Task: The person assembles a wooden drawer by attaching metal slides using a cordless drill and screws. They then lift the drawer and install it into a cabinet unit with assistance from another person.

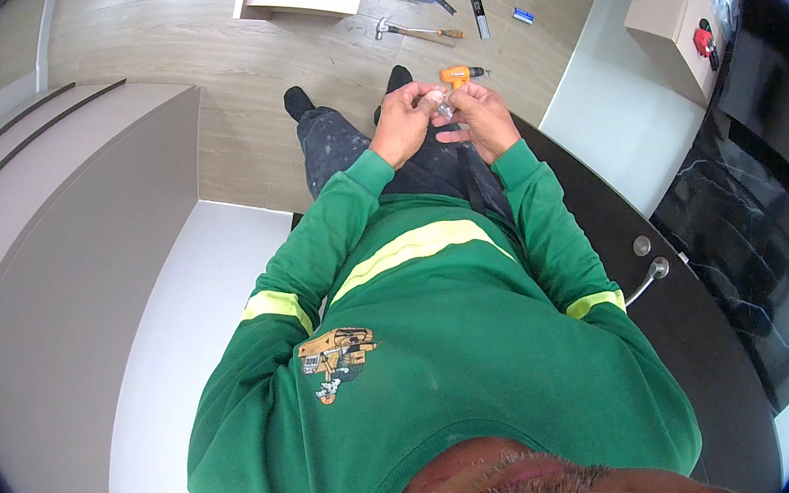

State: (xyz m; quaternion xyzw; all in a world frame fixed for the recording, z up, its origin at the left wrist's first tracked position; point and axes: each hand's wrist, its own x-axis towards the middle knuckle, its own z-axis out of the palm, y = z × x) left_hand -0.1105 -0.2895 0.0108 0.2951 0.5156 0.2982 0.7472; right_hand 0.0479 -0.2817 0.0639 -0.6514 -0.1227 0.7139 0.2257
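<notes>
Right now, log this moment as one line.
left hand: pinching small clear bag | right hand: on same bag | drill: on floor beyond hands | hammer: on floor

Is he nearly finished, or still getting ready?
Seemingly still getting ready. Done: the hammer and orange drill lie out on the floor. In hand: the left hand and right hand pinch a small clear packet. Left: nothing visibly assembled.

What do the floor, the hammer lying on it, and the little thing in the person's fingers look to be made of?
Floor: pale wood-look planks, matt, with grain and seams; wood or laminate.
Hammer: shiny metal head, light wooden handle.
Small thing between left hand and right hand: clear, glossy, probably plastic.
</notes>
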